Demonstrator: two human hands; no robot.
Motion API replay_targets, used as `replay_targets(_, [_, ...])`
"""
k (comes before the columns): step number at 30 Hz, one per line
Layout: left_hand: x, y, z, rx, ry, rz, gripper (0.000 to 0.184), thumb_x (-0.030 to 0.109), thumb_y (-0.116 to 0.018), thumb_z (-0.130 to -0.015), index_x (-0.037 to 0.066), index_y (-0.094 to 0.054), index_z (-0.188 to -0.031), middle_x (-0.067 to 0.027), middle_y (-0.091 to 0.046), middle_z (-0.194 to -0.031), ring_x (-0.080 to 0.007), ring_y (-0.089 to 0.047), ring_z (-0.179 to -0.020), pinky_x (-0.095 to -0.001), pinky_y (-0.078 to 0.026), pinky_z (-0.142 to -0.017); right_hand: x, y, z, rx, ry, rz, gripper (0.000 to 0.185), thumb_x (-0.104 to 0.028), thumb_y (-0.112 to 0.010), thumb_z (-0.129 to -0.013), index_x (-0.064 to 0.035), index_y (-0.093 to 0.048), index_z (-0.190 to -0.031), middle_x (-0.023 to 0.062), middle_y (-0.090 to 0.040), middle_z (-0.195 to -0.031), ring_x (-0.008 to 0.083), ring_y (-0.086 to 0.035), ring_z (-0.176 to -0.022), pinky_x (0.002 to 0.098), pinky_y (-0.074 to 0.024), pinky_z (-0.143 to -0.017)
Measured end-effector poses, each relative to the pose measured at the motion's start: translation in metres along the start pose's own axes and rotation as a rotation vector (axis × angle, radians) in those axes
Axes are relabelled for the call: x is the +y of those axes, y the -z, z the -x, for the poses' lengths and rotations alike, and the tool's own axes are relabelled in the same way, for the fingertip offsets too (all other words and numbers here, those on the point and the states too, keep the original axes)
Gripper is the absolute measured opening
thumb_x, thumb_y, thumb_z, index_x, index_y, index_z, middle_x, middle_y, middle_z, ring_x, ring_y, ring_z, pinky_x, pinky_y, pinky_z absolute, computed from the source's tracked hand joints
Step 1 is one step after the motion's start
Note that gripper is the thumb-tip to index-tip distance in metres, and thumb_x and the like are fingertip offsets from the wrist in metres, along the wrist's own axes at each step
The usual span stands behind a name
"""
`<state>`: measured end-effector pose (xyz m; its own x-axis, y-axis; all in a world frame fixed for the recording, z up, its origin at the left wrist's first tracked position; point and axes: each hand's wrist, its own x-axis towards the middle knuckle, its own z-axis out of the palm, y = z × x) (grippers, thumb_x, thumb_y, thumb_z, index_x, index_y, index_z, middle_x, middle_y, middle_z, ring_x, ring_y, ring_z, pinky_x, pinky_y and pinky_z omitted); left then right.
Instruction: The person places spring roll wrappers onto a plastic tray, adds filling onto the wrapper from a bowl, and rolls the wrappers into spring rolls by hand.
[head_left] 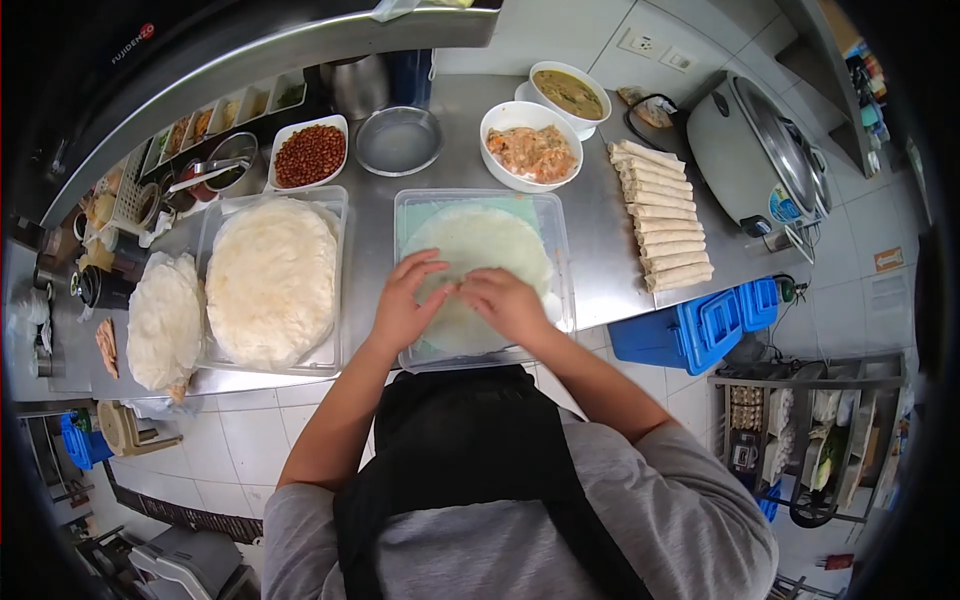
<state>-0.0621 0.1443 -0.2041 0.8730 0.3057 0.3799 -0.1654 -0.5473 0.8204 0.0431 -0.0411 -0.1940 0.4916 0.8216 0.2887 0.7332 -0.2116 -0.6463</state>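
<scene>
A thin, pale round wrapper [497, 238] lies on a clear plastic tray [560, 290] lined with something light green, directly before me. My left hand [407, 300] is over the wrapper's left part, its thumb and fingers apart. From the other side my right hand [503, 302] reaches to the middle of the wrapper with its fingers drawn together. The fingertips of both hands nearly meet there; what lies between them is too small to make out.
Stacked wrappers [270, 285] fill a tray at left, beside a plastic-wrapped stack [165, 315]. Behind stand red-brown peanuts or beans [310, 155], a metal bowl [400, 140], an orange-pink filling [530, 153] and soup [567, 93]. Rolls [665, 220] and a rice cooker [745, 150] are at right.
</scene>
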Motion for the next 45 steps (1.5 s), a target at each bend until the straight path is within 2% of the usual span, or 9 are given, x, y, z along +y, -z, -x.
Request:
replay_targets(6, [-0.016,-0.023,0.008,-0.358,0.216,0.158,0.025,0.013,-0.076,-0.082,0.004,-0.068,-0.104,-0.009,-0.064,-0.117,-0.0295,-0.06,-0.112,-0.0371,-0.053,-0.087,0.003,-0.027,0.025,0.194,-0.242,-0.272,0.029,-0.004,-0.077,-0.079,-0.0053,-0.068,-0.106,0.0115,-0.063,-0.117,0.028,-0.062,-0.106,0.0363,-0.0539,-0.085])
replay_targets(10, [-0.01,-0.022,0.006,-0.319,0.039,0.005,0.028,0.014,-0.078,-0.08,0.005,-0.067,-0.104,-0.009,-0.064,-0.114,-0.029,-0.059,-0.112,-0.0385,-0.052,-0.088,0.022,-0.011,0.03,0.037,-0.004,0.169,0.045,-0.01,-0.08,-0.075,-0.0065,-0.063,-0.116,0.0117,-0.062,-0.117,0.0309,-0.059,-0.108,0.041,-0.0491,-0.093])
replay_targets(15, [0.0,-0.031,0.003,-0.29,-0.169,-0.159,0.042,0.018,-0.08,-0.075,0.009,-0.064,-0.113,-0.0088,-0.062,-0.109,-0.0306,-0.059,-0.105,-0.0388,-0.05,-0.088,0.022,-0.003,0.019,0.047,-0.055,-0.137,0.047,-0.007,-0.08,-0.072,-0.0055,-0.064,-0.116,0.012,-0.061,-0.114,0.0323,-0.057,-0.108,0.0424,-0.0463,-0.096])
replay_targets(24, [0.01,-0.019,0.013,-0.067,0.102,-0.04,0.041,0.014,-0.083,-0.073,0.006,-0.066,-0.109,-0.0086,-0.064,-0.108,-0.0284,-0.062,-0.103,-0.0386,-0.052,-0.085,0.021,-0.005,0.022,-0.023,-0.117,-0.078,0.042,-0.004,-0.078,-0.073,-0.0053,-0.066,-0.113,0.0114,-0.061,-0.109,0.0321,-0.058,-0.104,0.0385,-0.0491,-0.09])
replay_targets(29, [-0.001,-0.015,0.014,-0.202,-0.043,-0.001,0.029,0.01,-0.079,-0.076,0.007,-0.068,-0.102,-0.0089,-0.066,-0.098,-0.0286,-0.064,-0.095,-0.0374,-0.053,-0.081,0.025,-0.013,0.019,0.013,-0.009,-0.103,0.036,-0.008,-0.08,-0.075,-0.0081,-0.069,-0.109,0.008,-0.063,-0.106,0.0296,-0.059,-0.102,0.0374,-0.05,-0.088])
replay_targets(34, [-0.023,-0.003,0.016,-0.287,0.02,-0.079,0.024,0.007,-0.08,-0.077,0.004,-0.07,-0.098,-0.0094,-0.067,-0.097,-0.0259,-0.066,-0.085,-0.0322,-0.054,-0.081,0.025,-0.018,0.013,-0.118,-0.305,-0.313,0.033,-0.011,-0.081,-0.075,-0.0086,-0.07,-0.106,0.0082,-0.064,-0.105,0.0281,-0.06,-0.102,0.0385,-0.0521,-0.082])
replay_targets(40, [-0.003,0.0,0.012,-0.115,0.11,0.126,0.034,0.009,-0.082,-0.074,0.006,-0.071,-0.106,-0.009,-0.066,-0.098,-0.0261,-0.062,-0.098,-0.0328,-0.053,-0.084,0.022,-0.023,0.009,-0.06,-0.011,-0.001,0.042,-0.012,-0.082,-0.073,-0.0053,-0.067,-0.111,0.0121,-0.059,-0.113,0.0316,-0.059,-0.105,0.0372,-0.0515,-0.087])
replay_targets(42, [-0.006,-0.007,0.011,-0.247,-0.116,-0.158,0.048,0.014,-0.084,-0.07,0.008,-0.069,-0.115,-0.0092,-0.064,-0.104,-0.0284,-0.06,-0.105,-0.0352,-0.051,-0.09,0.028,-0.03,0.01,-0.077,-0.042,-0.037,0.045,-0.012,-0.083,-0.072,-0.0054,-0.066,-0.113,0.0121,-0.058,-0.115,0.0318,-0.059,-0.105,0.0376,-0.0506,-0.089])
replay_targets(45, [-0.016,-0.011,0.012,-0.342,0.025,-0.223,0.05,0.022,-0.084,-0.07,0.009,-0.069,-0.116,-0.0094,-0.064,-0.109,-0.0287,-0.06,-0.103,-0.0372,-0.05,-0.091,0.026,-0.028,0.015,-0.03,-0.105,-0.156,0.046,-0.012,-0.082,-0.072,-0.0058,-0.066,-0.114,0.0117,-0.058,-0.116,0.0319,-0.058,-0.106,0.0384,-0.0491,-0.092])
